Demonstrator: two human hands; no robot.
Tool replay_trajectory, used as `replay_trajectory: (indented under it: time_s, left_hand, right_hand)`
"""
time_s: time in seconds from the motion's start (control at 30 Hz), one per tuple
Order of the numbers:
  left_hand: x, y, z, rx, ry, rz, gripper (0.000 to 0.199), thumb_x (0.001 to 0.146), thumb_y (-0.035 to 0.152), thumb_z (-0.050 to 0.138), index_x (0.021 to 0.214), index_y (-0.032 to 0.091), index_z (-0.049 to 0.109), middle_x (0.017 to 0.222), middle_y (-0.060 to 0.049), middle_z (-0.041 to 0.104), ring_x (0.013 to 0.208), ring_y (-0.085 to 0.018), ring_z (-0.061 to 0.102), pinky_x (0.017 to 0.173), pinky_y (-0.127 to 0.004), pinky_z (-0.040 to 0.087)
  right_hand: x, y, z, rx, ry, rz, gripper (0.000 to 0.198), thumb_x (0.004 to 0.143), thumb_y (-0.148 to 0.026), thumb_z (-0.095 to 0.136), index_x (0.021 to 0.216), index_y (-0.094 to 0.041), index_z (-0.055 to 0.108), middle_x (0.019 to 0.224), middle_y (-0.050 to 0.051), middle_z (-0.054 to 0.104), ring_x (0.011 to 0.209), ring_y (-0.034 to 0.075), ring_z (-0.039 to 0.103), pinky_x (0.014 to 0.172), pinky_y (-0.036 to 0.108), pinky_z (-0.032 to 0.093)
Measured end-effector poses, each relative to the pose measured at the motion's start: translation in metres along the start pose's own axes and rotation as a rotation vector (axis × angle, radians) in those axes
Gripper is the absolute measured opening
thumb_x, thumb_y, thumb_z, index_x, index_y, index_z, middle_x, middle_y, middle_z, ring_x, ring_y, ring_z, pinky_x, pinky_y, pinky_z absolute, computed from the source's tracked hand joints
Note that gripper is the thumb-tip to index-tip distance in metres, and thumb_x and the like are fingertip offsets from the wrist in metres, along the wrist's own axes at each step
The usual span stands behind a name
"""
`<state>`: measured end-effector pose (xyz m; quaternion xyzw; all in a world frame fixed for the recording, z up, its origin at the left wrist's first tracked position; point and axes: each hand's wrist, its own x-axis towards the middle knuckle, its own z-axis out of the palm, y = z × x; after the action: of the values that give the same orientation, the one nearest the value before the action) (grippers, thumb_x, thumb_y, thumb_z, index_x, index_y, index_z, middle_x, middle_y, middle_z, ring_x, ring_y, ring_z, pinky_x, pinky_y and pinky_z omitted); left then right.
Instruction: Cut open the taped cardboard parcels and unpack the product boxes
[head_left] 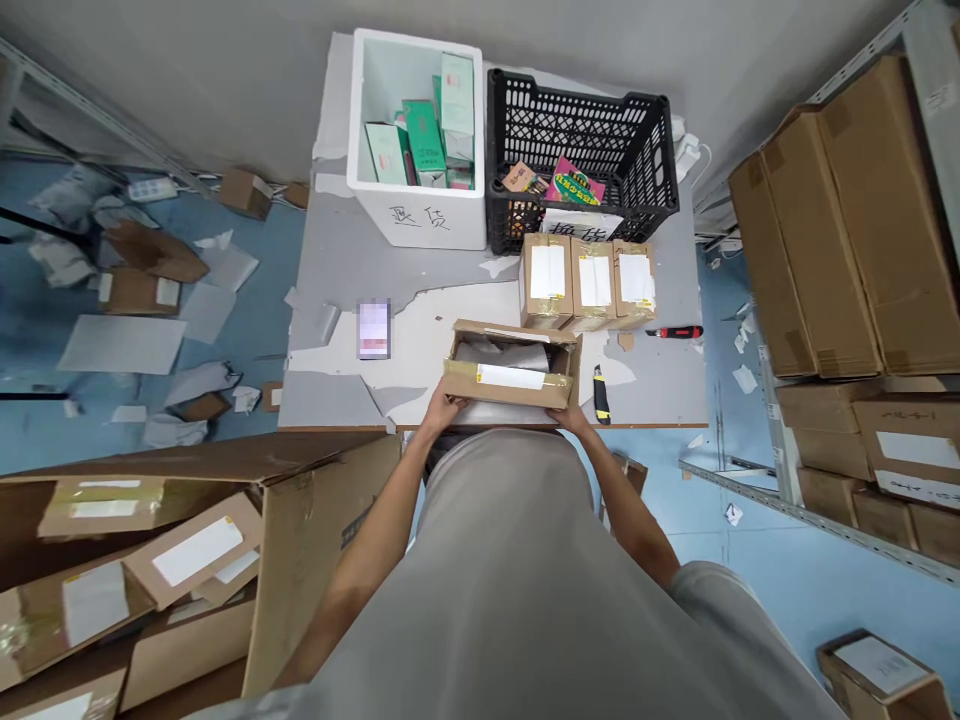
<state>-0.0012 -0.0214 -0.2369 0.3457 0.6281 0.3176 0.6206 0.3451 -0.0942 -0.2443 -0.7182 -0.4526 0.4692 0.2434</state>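
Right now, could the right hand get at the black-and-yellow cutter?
Probably yes: the cutter lies close to the right hand with nothing seen between, though that hand would first have to release the box.

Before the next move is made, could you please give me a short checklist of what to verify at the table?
1. Left hand and right hand both on the open carton: ok, one at each near corner.
2. Carton resting fully on the table: cannot tell.
3. Contents beneath the pale material inside: cannot tell.
4. Yellow-and-black knife out of the hands: ok, lying right of the carton.
5. Phone apart from the carton: ok, lying to its left.
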Motion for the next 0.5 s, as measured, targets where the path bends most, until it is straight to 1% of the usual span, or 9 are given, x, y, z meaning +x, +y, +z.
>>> replay_trajectory:
  time_s: [0.07,0.13,0.23,0.33,0.43,0.5]
  left_hand:
    - [-0.011,-0.004,-0.013,-0.071,0.04,-0.039,0.061,0.049,0.025,0.097,0.105,0.021,0.073,0.111,-0.008,0.083,0.122,-0.034,0.075,0.123,-0.054,0.056]
    - [-0.023,-0.007,-0.027,-0.134,0.077,-0.091,0.057,0.05,0.027,0.096,0.101,0.021,0.073,0.103,-0.007,0.083,0.114,-0.033,0.076,0.118,-0.053,0.06]
    - [-0.041,-0.01,-0.044,-0.191,0.132,-0.152,0.048,0.051,0.028,0.094,0.092,0.022,0.071,0.092,-0.007,0.08,0.106,-0.032,0.077,0.11,-0.051,0.063]
    - [-0.054,-0.012,-0.055,-0.18,0.19,-0.166,0.047,0.05,0.029,0.094,0.09,0.022,0.07,0.085,-0.004,0.077,0.103,-0.031,0.076,0.11,-0.052,0.062]
    - [-0.064,-0.009,-0.067,-0.145,0.232,-0.145,0.045,0.051,0.032,0.093,0.089,0.022,0.071,0.088,-0.003,0.078,0.107,-0.032,0.075,0.114,-0.05,0.06]
    - [-0.07,-0.003,-0.076,-0.137,0.229,-0.114,0.045,0.055,0.036,0.091,0.095,0.023,0.075,0.1,-0.005,0.083,0.114,-0.032,0.076,0.114,-0.047,0.06]
  right_hand:
    - [0.0,0.001,0.009,0.022,-0.02,0.019,0.071,0.073,-0.036,0.088,0.14,-0.015,0.077,0.137,0.021,0.085,0.136,0.043,0.078,0.125,0.059,0.061]
    - [0.001,-0.001,0.019,0.046,-0.054,0.025,0.074,0.072,-0.032,0.085,0.144,-0.016,0.075,0.145,0.022,0.082,0.14,0.044,0.076,0.128,0.062,0.058]
    - [0.004,-0.009,0.036,0.077,-0.104,0.023,0.072,0.072,-0.029,0.083,0.142,-0.018,0.074,0.144,0.02,0.082,0.141,0.043,0.076,0.129,0.064,0.057]
    - [0.007,-0.025,0.047,0.106,-0.137,-0.001,0.071,0.071,-0.027,0.082,0.141,-0.02,0.074,0.143,0.019,0.083,0.145,0.042,0.072,0.129,0.063,0.057]
    - [0.003,-0.045,0.052,0.173,-0.189,-0.038,0.072,0.07,-0.026,0.077,0.141,-0.019,0.074,0.142,0.019,0.081,0.147,0.041,0.069,0.13,0.063,0.055]
    - [-0.003,-0.059,0.053,0.228,-0.197,-0.041,0.071,0.07,-0.028,0.073,0.14,-0.018,0.074,0.145,0.018,0.079,0.146,0.04,0.068,0.13,0.062,0.054]
